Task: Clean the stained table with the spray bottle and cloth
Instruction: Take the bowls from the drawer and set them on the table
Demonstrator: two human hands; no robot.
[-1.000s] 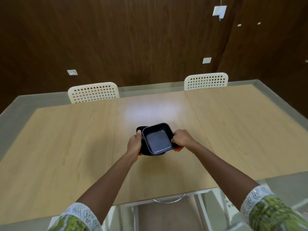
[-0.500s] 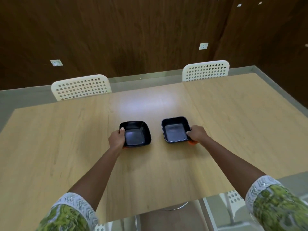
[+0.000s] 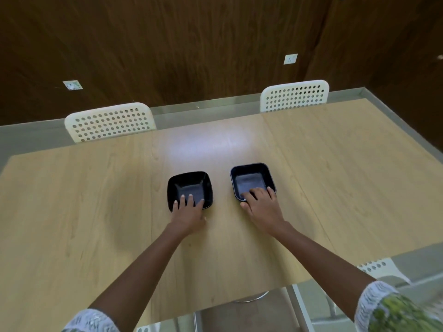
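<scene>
Resting my left hand with fingers straight in the left bowl, I lay my right hand just as flat in the right bowl. Neither spray bottle nor cloth is in view; fetching them for the table probably comes next.

Table: light wood grain. Bowls: black. Chairs: cream, perforated dot pattern. Wall: dark brown wood. Sleeves: green-white print.

Text on bowls: none readable
Text on table: none readable
Text on wall plates: none readable
</scene>
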